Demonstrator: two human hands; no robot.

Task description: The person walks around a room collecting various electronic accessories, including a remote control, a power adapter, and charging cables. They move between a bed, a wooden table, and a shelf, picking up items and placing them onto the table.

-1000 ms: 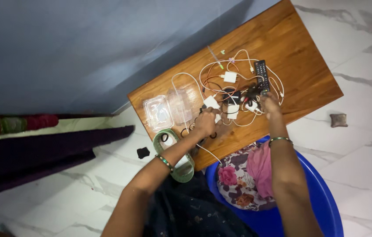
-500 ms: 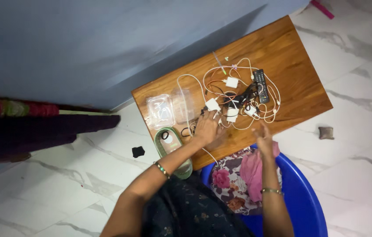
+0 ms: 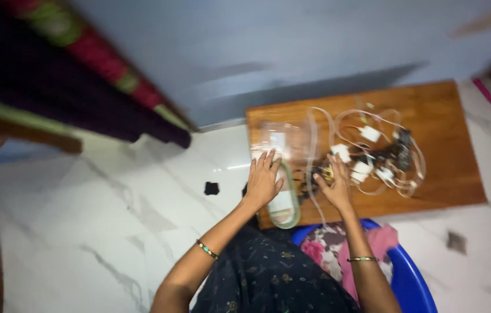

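The tangle of white cables [image 3: 367, 153] lies with white chargers and dark parts on the middle of the wooden table [image 3: 454, 174]. Your right hand [image 3: 333, 182] rests flat on its near left edge, fingers spread, gripping nothing. Your left hand [image 3: 264, 179] lies open, fingers splayed, on the table's left end, over a green-rimmed oval container [image 3: 285, 206] and just below a clear plastic packet [image 3: 280, 142] with a pale rectangular insert. A blue tub [image 3: 410, 284] holding floral and pink cloth sits below the table.

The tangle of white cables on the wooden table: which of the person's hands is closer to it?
Right. The right hand rests on the cable tangle's near edge; the left hand lies off to its side, by the clear plastic bag.
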